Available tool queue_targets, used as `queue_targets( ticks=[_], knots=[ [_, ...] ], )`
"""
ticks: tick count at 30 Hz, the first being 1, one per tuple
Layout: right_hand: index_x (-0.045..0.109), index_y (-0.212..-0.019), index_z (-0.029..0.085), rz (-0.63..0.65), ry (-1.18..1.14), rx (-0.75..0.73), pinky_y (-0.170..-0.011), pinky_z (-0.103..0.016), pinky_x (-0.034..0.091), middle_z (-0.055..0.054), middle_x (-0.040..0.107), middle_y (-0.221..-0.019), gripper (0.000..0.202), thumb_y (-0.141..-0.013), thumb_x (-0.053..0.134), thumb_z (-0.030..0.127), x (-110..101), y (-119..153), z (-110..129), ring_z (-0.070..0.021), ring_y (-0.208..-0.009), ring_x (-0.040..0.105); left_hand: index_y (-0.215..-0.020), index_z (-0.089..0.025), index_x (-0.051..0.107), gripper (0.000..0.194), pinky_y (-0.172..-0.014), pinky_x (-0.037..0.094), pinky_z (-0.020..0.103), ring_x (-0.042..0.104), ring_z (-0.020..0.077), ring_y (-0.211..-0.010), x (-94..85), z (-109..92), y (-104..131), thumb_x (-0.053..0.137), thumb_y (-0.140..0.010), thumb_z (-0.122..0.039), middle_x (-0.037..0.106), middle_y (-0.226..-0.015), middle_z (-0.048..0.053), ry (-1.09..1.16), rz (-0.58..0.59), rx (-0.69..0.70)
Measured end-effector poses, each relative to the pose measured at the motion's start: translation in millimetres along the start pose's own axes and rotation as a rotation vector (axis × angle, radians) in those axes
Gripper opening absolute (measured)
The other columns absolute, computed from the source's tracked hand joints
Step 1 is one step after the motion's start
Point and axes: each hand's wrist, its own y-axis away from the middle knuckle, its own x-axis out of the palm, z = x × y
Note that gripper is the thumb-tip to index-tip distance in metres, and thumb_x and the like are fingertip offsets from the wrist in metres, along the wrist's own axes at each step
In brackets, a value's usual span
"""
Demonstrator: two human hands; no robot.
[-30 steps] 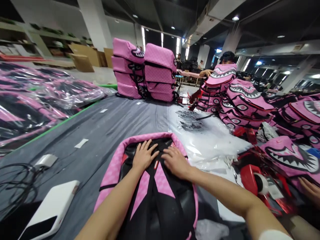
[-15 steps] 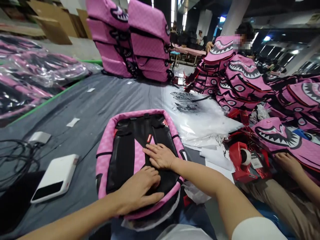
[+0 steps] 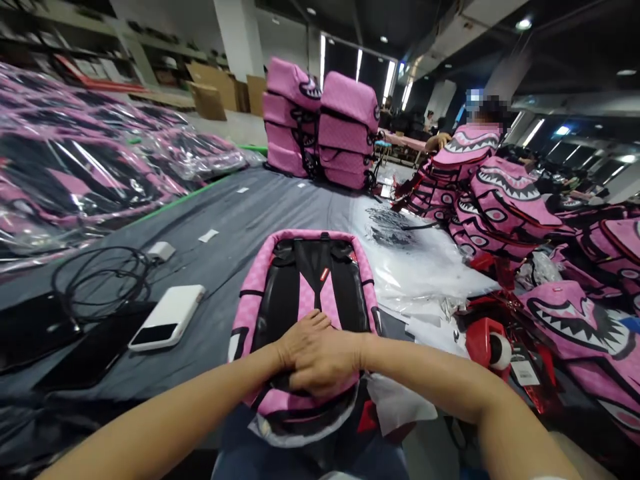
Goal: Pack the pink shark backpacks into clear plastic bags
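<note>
A pink and black backpack [image 3: 265, 287] lies with its strap side up at the near edge of the grey table, clear plastic bunched under its lower end. Both my hands are on its lower middle, touching and partly overlapping. My left hand [image 3: 303, 341] rests with its fingertips toward the red tag; its fingers are partly covered. My right hand [image 3: 330, 363] lies against it with the fingers curled downward, and what is under them is hidden.
A white power bank [image 3: 170, 317] and a coiled black cable [image 3: 100, 280] lie left. Bagged backpacks [image 3: 90, 180] fill the far left. Pink stacks [image 3: 347, 133] stand behind. Plastic bags [image 3: 415, 260], a red tape dispenser [image 3: 483, 343] and shark-face backpacks [image 3: 575, 320] are right, beyond them a person.
My right hand has moved down the backpack and its fingers have curled; my left hand now meets it. The view has shifted left and up, showing more bagged backpacks.
</note>
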Motion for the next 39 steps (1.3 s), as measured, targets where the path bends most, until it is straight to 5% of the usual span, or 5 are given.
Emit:
queue_targets(
  ticks=[5,15,25,31,39],
  knots=[
    [0.063,-0.09,0.024,0.124,-0.049,-0.119,-0.076,-0.029,0.05,-0.003,0.073,-0.086,0.01,-0.094,0.063,0.034,18,-1,8,-0.0176,-0.082,0.066,-0.141,-0.012,0.057,0.049,-0.117,0.031,0.066,0.041,0.0399,-0.143,5.9,10,17,0.039,-0.102,-0.037,0.053,-0.149,0.022,-0.209,-0.169,-0.256],
    [0.064,-0.088,0.025,0.128,-0.039,-0.116,-0.082,-0.029,0.051,-0.003,0.069,-0.086,0.013,-0.091,0.065,0.038,57,-2,-11,-0.0182,-0.085,0.065,-0.145,-0.028,0.057,0.048,-0.122,0.026,0.062,0.034,0.0374,-0.151,22.6,14,21,0.044,-0.1,-0.036,0.047,-0.159,0.013,-0.194,-0.225,-0.298],
    [0.069,-0.114,0.019,-0.28,0.138,0.67,-0.093,-0.038,0.048,-0.012,0.07,-0.106,0.031,-0.098,0.043,0.023,-5,34,-22,-0.0232,-0.102,0.063,-0.161,-0.026,0.022,0.093,-0.121,0.02,0.068,0.006,0.0477,-0.156,-7.2,-8,52,0.043,-0.088,-0.08,0.008,-0.17,0.023,0.051,0.197,-0.195],
    [0.04,-0.157,0.018,-0.283,0.109,1.264,-0.123,-0.051,0.022,-0.013,0.034,-0.165,0.061,-0.1,0.051,0.039,-4,12,-79,-0.0317,-0.153,0.027,-0.16,-0.03,0.025,0.094,-0.117,0.026,0.069,0.024,0.0488,-0.152,-3.2,-18,59,0.044,-0.085,-0.084,0.022,-0.168,0.023,-0.025,0.093,-0.18],
    [0.031,-0.161,0.013,-0.226,-0.029,1.227,-0.127,-0.057,0.014,-0.015,0.023,-0.168,0.072,-0.103,0.04,0.054,34,21,-45,-0.0313,-0.158,0.015,-0.156,-0.035,0.036,0.064,-0.113,0.04,0.049,0.063,0.0271,-0.121,-42.2,19,21,0.042,-0.099,-0.062,0.067,-0.137,0.008,-0.099,-0.075,-0.11]
  ],
)
